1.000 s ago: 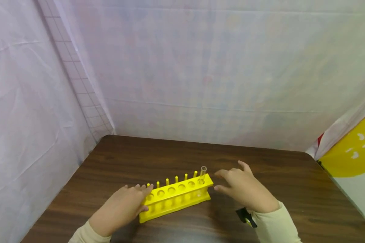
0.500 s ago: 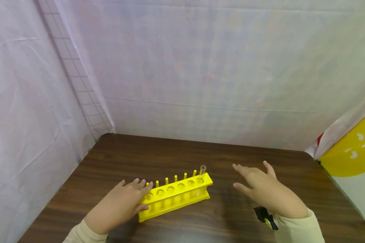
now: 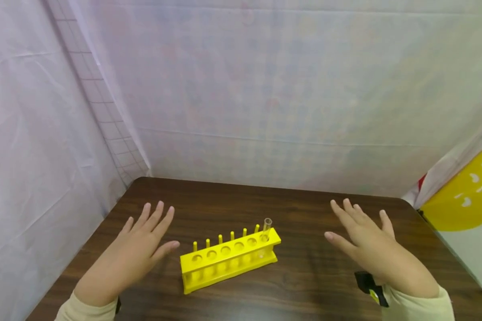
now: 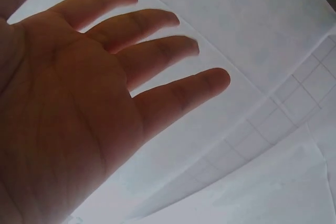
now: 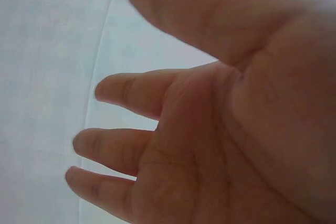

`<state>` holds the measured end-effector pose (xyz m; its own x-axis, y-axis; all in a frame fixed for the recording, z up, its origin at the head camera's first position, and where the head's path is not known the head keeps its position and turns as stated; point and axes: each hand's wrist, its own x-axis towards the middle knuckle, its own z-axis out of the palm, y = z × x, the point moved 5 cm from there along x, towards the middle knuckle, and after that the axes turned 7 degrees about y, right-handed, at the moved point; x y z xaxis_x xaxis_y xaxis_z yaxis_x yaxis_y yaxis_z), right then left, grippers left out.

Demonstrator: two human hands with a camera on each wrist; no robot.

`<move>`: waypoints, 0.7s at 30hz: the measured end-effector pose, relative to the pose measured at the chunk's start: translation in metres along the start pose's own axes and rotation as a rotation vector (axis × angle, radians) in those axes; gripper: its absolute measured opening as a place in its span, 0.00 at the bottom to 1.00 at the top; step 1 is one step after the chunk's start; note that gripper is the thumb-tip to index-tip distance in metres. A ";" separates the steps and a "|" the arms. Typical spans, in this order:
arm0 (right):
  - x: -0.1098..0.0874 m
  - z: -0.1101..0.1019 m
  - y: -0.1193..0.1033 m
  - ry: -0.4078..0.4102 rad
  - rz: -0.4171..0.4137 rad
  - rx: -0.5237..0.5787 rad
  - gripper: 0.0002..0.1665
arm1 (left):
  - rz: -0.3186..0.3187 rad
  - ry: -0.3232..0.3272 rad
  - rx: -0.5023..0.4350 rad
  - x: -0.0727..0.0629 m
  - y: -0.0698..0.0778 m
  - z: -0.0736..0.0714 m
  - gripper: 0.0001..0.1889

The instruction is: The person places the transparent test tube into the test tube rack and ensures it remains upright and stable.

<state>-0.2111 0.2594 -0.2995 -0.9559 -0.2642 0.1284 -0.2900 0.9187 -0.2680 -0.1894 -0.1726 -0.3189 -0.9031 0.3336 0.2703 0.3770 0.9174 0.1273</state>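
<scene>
The yellow rack point(image 3: 232, 254), with a glass tube point(image 3: 267, 225) stood in its right-end hole, is flanked on the worktop point(image 3: 297, 290) by the left hand point(image 3: 132, 249) nearby and the right hand point(image 3: 373, 243) farther off, both held open-fingered.

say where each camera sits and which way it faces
Head: on the head, facing forward and down at the yellow rack, clear tube, table and white sheet; the left hand, right hand and sleeves show.
Left wrist: on that wrist, facing the white sheet and gridded strip; the left hand's palm side shows.
Right wrist: on that wrist, facing the white sheet; the right hand's palm side shows.
Shared: head and left wrist views both show the left hand and gridded strip.
</scene>
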 end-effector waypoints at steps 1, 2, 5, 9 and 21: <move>-0.001 0.000 0.001 -0.001 0.006 0.003 0.51 | -0.004 0.004 0.003 0.000 -0.001 -0.001 0.40; -0.003 -0.001 0.003 -0.003 0.012 0.004 0.51 | -0.006 0.009 0.004 0.000 -0.001 -0.002 0.40; -0.006 -0.001 0.008 -0.011 0.033 0.000 0.52 | -0.016 0.010 -0.005 0.000 -0.004 -0.004 0.40; -0.010 -0.002 0.011 -0.002 0.045 -0.019 0.53 | -0.040 0.012 -0.010 -0.002 -0.013 -0.009 0.41; -0.011 -0.001 0.002 0.012 0.016 0.002 0.55 | -0.057 0.030 0.001 -0.004 -0.020 -0.010 0.41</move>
<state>-0.2012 0.2643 -0.3000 -0.9597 -0.2462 0.1353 -0.2749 0.9223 -0.2717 -0.1911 -0.1943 -0.3127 -0.9165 0.2744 0.2912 0.3251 0.9349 0.1423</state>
